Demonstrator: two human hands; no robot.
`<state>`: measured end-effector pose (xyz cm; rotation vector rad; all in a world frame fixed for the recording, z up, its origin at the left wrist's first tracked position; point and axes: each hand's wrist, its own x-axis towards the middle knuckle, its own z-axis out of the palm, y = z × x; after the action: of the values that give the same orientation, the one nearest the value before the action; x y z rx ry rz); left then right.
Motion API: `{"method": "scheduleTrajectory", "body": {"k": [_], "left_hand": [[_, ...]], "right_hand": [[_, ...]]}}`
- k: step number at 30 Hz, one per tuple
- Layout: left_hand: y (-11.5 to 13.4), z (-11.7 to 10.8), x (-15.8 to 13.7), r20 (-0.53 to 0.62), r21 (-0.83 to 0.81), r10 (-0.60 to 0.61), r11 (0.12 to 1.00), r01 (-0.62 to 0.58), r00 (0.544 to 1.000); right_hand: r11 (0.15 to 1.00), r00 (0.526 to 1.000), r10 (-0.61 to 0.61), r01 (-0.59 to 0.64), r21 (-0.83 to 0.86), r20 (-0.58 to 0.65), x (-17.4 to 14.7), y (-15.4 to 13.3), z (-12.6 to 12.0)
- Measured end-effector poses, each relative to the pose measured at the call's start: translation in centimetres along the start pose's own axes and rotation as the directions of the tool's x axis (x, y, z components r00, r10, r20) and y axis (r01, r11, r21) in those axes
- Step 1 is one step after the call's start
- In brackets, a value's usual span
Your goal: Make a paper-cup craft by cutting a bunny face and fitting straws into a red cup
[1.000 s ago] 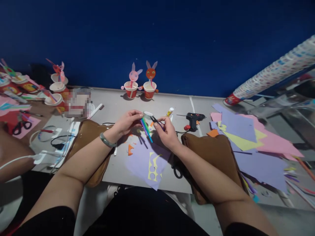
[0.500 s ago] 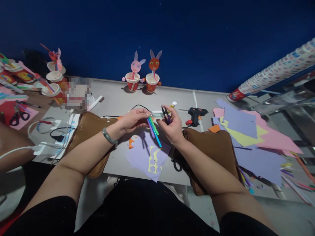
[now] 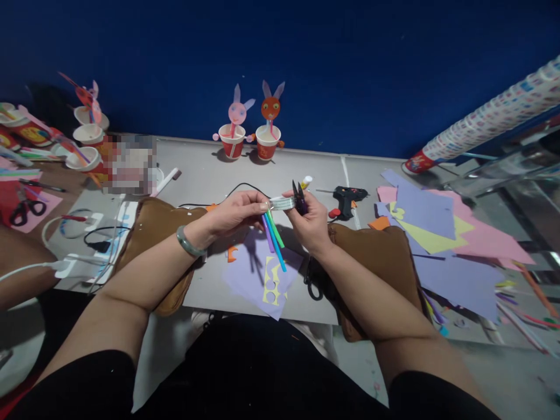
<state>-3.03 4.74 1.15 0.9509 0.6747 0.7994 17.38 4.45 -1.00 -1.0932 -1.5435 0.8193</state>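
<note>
My left hand (image 3: 245,210), a bangle on its wrist, pinches the upper ends of a small bundle of drinking straws (image 3: 274,239) in purple, blue and green, which slant downward. Opposite it, my right hand (image 3: 311,224) is closed round dark scissors (image 3: 300,197), their blades pointing up and slightly apart. A roll of clear tape (image 3: 283,203) sits between the hands, its right side against my right fingers and its left side close to my left fingertips. Below lie purple paper (image 3: 245,280) and a yellow scrap with round holes (image 3: 271,291).
Two rabbit-headed paper cups (image 3: 231,143) stand by the blue wall. A black glue gun (image 3: 347,201) lies right of my hands, beyond it coloured paper sheets (image 3: 429,216) and a long stack of cups (image 3: 481,128). Brown cushions (image 3: 164,233) flank my forearms; a power strip (image 3: 118,233) lies left.
The tape roll now shows more fully between my hands, with my right fingers on it. My right hand and the scissors have turned slightly. The view has shifted a little.
</note>
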Motion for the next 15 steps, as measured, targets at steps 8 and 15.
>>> {"method": "scheduleTrajectory", "body": {"k": [8, 15], "left_hand": [[-0.4, 1.0, 0.0, -0.136, 0.054, 0.015, 0.999, -0.008, 0.991], [-0.6, 1.3, 0.0, -0.191, 0.059, 0.028, 0.998, -0.017, 0.981]], "right_hand": [[0.993, 0.998, -0.044, 0.038, -0.114, -0.05, 0.0, 0.2, -0.1], [0.969, 0.988, -0.148, 0.138, -0.206, -0.038, -0.2, 0.2, -0.3]]}}
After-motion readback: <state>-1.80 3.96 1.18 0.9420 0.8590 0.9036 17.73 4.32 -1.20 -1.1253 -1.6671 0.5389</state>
